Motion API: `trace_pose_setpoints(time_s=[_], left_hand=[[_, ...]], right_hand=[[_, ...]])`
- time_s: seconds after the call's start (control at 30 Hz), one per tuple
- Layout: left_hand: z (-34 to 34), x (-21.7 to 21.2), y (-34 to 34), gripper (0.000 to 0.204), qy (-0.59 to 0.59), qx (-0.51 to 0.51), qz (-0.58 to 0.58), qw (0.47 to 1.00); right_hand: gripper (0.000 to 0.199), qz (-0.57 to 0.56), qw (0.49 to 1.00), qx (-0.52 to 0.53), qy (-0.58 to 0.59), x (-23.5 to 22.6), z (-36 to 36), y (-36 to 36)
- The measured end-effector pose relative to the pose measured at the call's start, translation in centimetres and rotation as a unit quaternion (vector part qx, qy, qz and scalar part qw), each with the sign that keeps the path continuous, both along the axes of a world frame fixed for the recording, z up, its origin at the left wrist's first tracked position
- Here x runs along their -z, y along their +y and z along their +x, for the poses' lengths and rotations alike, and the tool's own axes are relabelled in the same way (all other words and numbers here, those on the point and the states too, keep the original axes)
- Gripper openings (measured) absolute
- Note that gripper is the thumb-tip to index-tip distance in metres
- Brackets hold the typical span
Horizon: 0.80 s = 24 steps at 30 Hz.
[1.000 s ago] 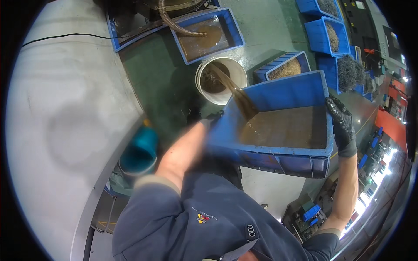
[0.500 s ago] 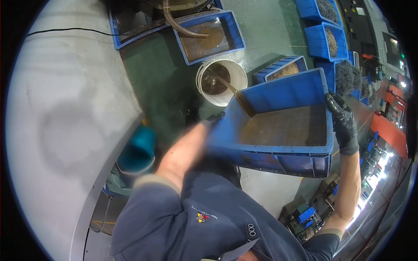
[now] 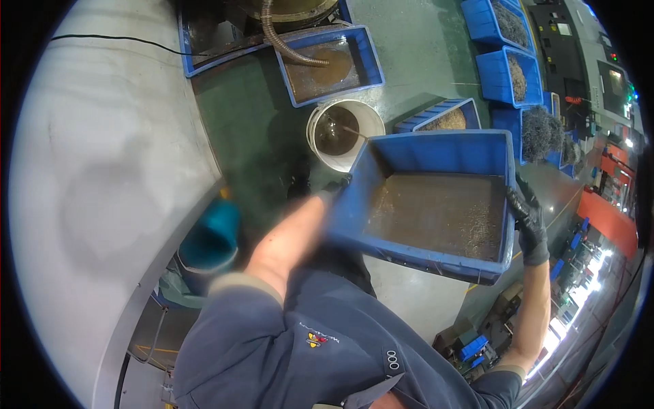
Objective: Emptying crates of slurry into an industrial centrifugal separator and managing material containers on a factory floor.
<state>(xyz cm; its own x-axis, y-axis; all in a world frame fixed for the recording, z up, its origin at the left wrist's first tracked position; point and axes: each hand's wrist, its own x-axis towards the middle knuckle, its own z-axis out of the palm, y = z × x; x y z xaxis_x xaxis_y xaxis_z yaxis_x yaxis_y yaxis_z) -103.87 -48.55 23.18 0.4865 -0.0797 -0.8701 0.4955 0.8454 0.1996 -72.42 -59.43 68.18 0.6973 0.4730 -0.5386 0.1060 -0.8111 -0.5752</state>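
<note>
two hands carry one blue bin point(image 3: 436, 204), its long axis running left to right: left hand point(image 3: 332, 193) fingers blurred, grip not discernible, at the near-left corner; right hand point(image 3: 528, 221) fingers closed on the right rim. far-left corner overhangs the white bucket point(image 3: 344, 133); other bins crowd the right.

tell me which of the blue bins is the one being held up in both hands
The large blue bin nearest the camera, tilted toward the white bucket, gripped by left hand and gloved right hand. The other blue bins sit on the floor.
</note>
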Motion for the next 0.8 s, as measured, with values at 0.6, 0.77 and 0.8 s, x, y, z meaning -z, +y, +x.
trace_pose_setpoints(time_s=[0.6, 0.77, 0.8], left_hand=[[-0.1, -4.7, -5.6, 0.046, 0.074, 0.116, 0.323, 0.936], [-3.2, -12.4, -1.1, 0.051, 0.082, 0.045, 0.480, 0.873], [-10.2, -10.4, 3.3, 0.052, 0.192, 0.139, 0.552, 0.799]], right_hand=[[0.042, 0.059, 0.987, 0.136, 0.055, 17.0, 2.9, -28.5], [0.048, 0.148, 0.978, 0.126, 0.082, 23.2, 1.8, -27.6], [0.051, 0.170, 0.976, 0.077, 0.116, 25.0, -0.7, -21.5]])
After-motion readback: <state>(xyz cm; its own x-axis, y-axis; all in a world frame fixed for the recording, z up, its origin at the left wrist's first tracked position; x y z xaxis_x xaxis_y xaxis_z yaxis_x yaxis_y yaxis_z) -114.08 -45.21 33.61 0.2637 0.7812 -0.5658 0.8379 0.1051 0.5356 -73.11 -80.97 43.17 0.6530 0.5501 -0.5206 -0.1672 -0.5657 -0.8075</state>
